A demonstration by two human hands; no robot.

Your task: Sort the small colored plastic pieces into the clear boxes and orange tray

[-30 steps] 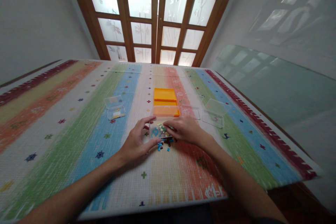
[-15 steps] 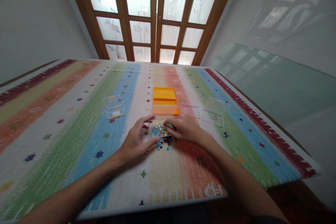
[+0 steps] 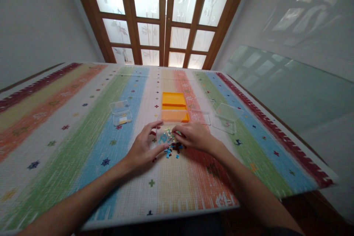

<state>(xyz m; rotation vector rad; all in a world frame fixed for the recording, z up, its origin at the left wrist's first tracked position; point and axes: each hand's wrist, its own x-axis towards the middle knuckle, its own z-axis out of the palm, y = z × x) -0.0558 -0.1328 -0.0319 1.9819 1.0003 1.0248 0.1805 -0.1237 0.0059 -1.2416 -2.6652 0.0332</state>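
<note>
My left hand [image 3: 145, 142] grips the left side of a clear plastic box [image 3: 162, 140], thumb along its near edge and fingers at its far left corner. Small blue, yellow and green pieces lie inside the box. My right hand [image 3: 190, 134] is at the box's right side, its fingers closed together over the pieces; what they hold, if anything, is too small to make out. Loose blue and dark brown pieces [image 3: 174, 149] lie on the tablecloth just below the box's near edge.
Beyond the hands lies an open orange case [image 3: 173, 99]. To the left, an open clear box [image 3: 121, 118] holds pale and yellow items. Open clear boxes [image 3: 224, 121] rest on the right. A striped tablecloth [image 3: 132, 199] covers the table, with wooden glass doors [image 3: 166, 18] behind.
More blue and brown pieces show on the cloth below the box. Both hands have stayed almost where they were.
</note>
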